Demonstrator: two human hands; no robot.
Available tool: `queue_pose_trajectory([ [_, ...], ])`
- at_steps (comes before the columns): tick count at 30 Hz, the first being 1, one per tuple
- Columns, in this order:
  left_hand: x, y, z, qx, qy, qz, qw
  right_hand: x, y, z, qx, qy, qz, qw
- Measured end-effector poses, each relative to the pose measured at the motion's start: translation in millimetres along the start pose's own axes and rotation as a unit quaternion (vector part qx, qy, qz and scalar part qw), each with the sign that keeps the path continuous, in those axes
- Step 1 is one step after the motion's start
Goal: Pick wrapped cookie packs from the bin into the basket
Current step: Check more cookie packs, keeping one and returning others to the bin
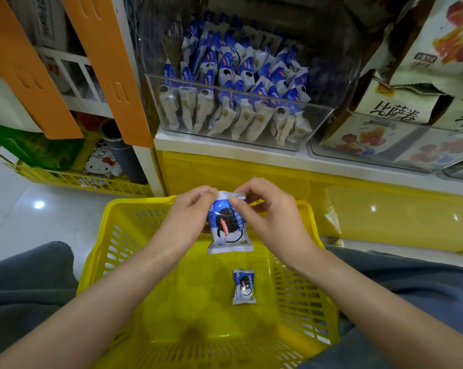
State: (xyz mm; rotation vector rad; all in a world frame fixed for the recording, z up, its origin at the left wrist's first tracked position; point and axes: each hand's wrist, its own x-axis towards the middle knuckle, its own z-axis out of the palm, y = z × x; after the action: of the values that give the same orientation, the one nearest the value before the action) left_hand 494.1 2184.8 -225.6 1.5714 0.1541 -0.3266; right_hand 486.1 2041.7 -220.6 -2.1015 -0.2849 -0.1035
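Observation:
A blue and white wrapped cookie pack hangs above the yellow basket. My left hand pinches its top left corner and my right hand pinches its top right edge. A second cookie pack lies flat on the basket floor, a little right of centre. The clear plastic bin stands on the shelf straight ahead, holding several more packs of the same kind.
A second clear bin with boxed snacks sits to the right on the white shelf. Orange shelf posts rise at the left. Another yellow basket with goods stands on the floor at the left. My grey trouser legs flank the basket.

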Motion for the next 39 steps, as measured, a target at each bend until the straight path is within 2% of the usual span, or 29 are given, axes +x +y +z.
queue_pose_trajectory([
  [2, 0, 1, 1, -0.04, -0.023, -0.029, 0.999, 1, -2, -2, -0.014, 0.021, 0.002, 1.0],
  [5, -2, 1, 0, -0.062, -0.073, -0.056, 0.994, 6, -3, -7, 0.075, 0.078, 0.096, 0.989],
  [9, -4, 0, 1, -0.062, -0.029, -0.007, 0.998, 12, -3, -13, 0.263, 0.118, 0.217, 0.932],
  [12, 0, 1, -5, -0.055, 0.033, 0.023, 0.998, 11, 0, -13, 0.302, 0.085, 0.27, 0.91],
  [15, 5, -2, -12, -0.006, 0.097, 0.048, 0.994, 7, 3, -10, 0.24, -0.04, 0.31, 0.919],
  [17, 6, -5, -13, 0.053, 0.108, 0.07, 0.99, 2, 4, -5, 0.147, -0.117, 0.29, 0.938],
  [19, 5, -6, -13, 0.125, 0.093, 0.106, 0.982, -2, 4, 1, 0.039, -0.142, 0.236, 0.961],
  [22, -1, -5, -11, 0.257, 0.078, 0.183, 0.946, -1, 1, 3, -0.001, -0.087, 0.128, 0.988],
  [24, -5, -4, -8, 0.283, 0.063, 0.207, 0.934, 0, 0, 2, -0.008, -0.048, 0.079, 0.996],
  [26, -7, -4, -6, 0.27, 0.052, 0.198, 0.941, 0, -2, 1, -0.017, -0.021, 0.057, 0.998],
  [29, -5, -1, -4, 0.148, 0.024, 0.101, 0.984, -1, -4, -2, -0.084, -0.019, -0.003, 0.996],
  [32, -4, 4, -4, 0.061, -0.002, 0.034, 0.998, -2, -6, -4, -0.163, -0.024, -0.068, 0.984],
  [35, -4, 7, -4, 0.026, -0.031, 0.012, 0.999, 1, -7, -5, -0.097, 0.013, -0.024, 0.995],
  [37, -3, 6, -3, 0.027, -0.041, -0.018, 0.999, 5, -7, -7, -0.017, 0.05, 0.044, 0.998],
  [39, -3, 7, -3, 0.025, -0.039, -0.038, 0.998, 11, -6, -9, 0.09, 0.078, 0.126, 0.985],
])
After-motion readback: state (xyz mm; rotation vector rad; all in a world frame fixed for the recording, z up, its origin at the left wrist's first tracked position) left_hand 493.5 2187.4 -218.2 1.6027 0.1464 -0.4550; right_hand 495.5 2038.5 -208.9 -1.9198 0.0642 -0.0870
